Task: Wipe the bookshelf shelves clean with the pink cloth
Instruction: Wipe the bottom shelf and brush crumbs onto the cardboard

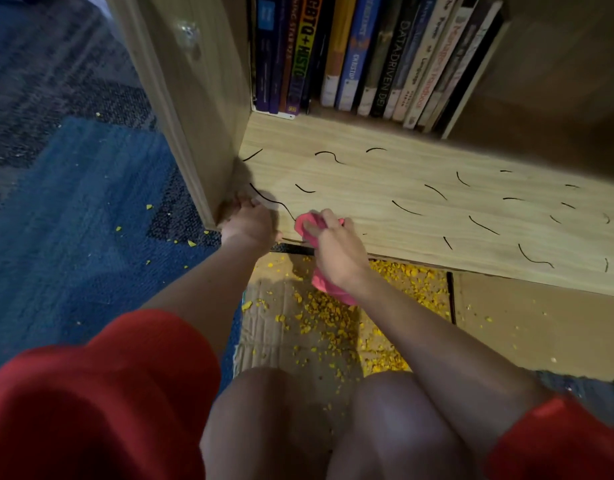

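Progress, head view: early, as judged from the surface.

- pink cloth [306, 224]: bunched at the front edge of the shelf [385, 174], near frame centre. One tail hangs off the edge toward 6 o'clock, above the floor.
- right hand [333, 245]: fingers curled tight round the cloth, pressing it onto the shelf's front-left part.
- left hand [250, 223]: at 9 o'clock of the cloth, set at the shelf's front corner where the side panel [201, 98] comes down. Whether its fingers grip the corner or only press on it cannot be told.
- black marks [406, 208]: short curved strokes scattered over the wood from 10 o'clock round to 3 o'clock of the cloth. One long stroke runs between the two hands and ends just beside the cloth.
- books [367, 57]: upright row at 12 o'clock, at the back of the shelf.
- yellow crumbs [333, 320]: strewn over cardboard [540, 323] at 6 o'clock, below the shelf edge, with a few on the carpet [73, 202] at 9 o'clock.

Done: cloth in contact at the left end; no plainly cleaned strip shows.

Left: nearly the whole board, out toward 3 o'clock and up to the books. Other shelves are out of view, so their condition is unknown.
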The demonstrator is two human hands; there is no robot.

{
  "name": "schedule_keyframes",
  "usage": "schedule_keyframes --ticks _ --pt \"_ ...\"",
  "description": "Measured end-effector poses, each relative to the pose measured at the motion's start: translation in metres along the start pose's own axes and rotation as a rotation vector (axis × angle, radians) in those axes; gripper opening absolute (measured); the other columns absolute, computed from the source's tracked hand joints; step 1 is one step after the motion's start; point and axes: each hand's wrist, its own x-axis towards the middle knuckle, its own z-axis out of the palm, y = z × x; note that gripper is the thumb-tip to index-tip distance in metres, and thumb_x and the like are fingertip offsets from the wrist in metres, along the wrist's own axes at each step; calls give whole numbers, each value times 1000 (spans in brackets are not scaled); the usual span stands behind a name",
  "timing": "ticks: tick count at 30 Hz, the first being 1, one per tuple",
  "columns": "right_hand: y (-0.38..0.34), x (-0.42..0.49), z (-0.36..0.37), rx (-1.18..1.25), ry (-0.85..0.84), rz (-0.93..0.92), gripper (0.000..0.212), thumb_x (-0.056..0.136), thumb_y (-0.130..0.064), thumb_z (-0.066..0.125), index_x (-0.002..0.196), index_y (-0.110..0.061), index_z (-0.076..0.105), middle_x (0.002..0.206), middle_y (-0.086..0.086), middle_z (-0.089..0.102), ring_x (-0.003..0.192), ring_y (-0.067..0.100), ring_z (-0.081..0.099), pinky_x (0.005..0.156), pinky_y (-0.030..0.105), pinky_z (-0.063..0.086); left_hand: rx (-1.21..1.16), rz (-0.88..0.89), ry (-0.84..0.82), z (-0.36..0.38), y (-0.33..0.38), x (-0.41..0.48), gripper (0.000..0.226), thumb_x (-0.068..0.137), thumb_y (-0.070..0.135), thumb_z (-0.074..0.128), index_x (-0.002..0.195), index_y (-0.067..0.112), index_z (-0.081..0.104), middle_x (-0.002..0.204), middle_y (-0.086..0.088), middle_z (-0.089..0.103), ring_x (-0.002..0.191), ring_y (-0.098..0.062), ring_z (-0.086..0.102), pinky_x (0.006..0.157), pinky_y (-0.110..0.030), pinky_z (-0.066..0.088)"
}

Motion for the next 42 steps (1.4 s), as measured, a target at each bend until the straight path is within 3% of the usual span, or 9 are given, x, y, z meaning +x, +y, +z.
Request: schedule_keyframes --ticks 7,11,17,22,25,29,33,39,42 --pt "7 7 -4 -52 71 46 60 78 -1 58 133 -24 44 139 0 34 116 32 36 90 38 41 -13 20 16 2 -2 -2 74 89 35 60 142 -1 22 147 -16 29 132 -34 37 104 -46 37" --pt "-7 -2 6 -97 41 -117 71 73 -5 66 136 -25 39 140 -2 32 116 30 35 96 37 38 -31 20 34 3 -6 -3 72 89 32 61 143 2 23 144 -13 34 129 -33 40 101 -45 40" --pt "-11 11 -5 -46 60 8 50 86 -4 51 133 -21 45 141 1 33 121 31 32 95 37 36 -48 9 40 2 -10 -6 75 88 39 61 145 9 22 147 -10 31 126 -33 42 96 -48 45" --pt "-1 12 -4 -57 62 -47 56 84 -5 56 135 -27 44 140 -2 34 120 29 33 95 36 36 -90 -39 15 -6 -7 -11 72 84 41 65 140 9 33 133 -14 46 122 -32 46 94 -43 44" --pt "-7 18 -7 -12 97 43 51 87 -2 48 132 -24 46 140 0 34 120 31 33 94 37 37 -94 -51 22 -9 -4 -16 71 85 41 65 140 10 33 135 -14 44 123 -32 46 94 -42 44" --pt "-17 5 4 -49 52 -102 66 79 -2 62 137 -26 42 143 -3 31 121 28 32 98 38 36 -83 -47 21 -11 -3 -18 69 86 40 64 139 8 32 137 -14 44 124 -32 45 94 -42 44" --pt "-4 26 -10 -10 77 44 54 83 -2 56 129 -28 49 136 -2 37 119 28 34 93 35 38 -87 -43 18 -12 -2 -19 66 86 40 63 137 10 34 135 -12 45 124 -32 45 93 -44 44" --pt "-6 9 -3 -75 33 -78 67 77 -3 66 136 -27 44 141 -4 33 120 27 32 97 38 36 -75 -52 0 -11 -1 -19 69 87 42 61 140 10 30 136 -12 43 127 -32 42 95 -43 42" --pt "-4 28 -15 -51 72 45 50 82 0 58 126 -23 53 135 -1 39 120 29 34 95 36 37 -78 -59 4 -12 0 -20 67 87 41 61 139 11 31 135 -11 44 125 -32 43 94 -43 43"
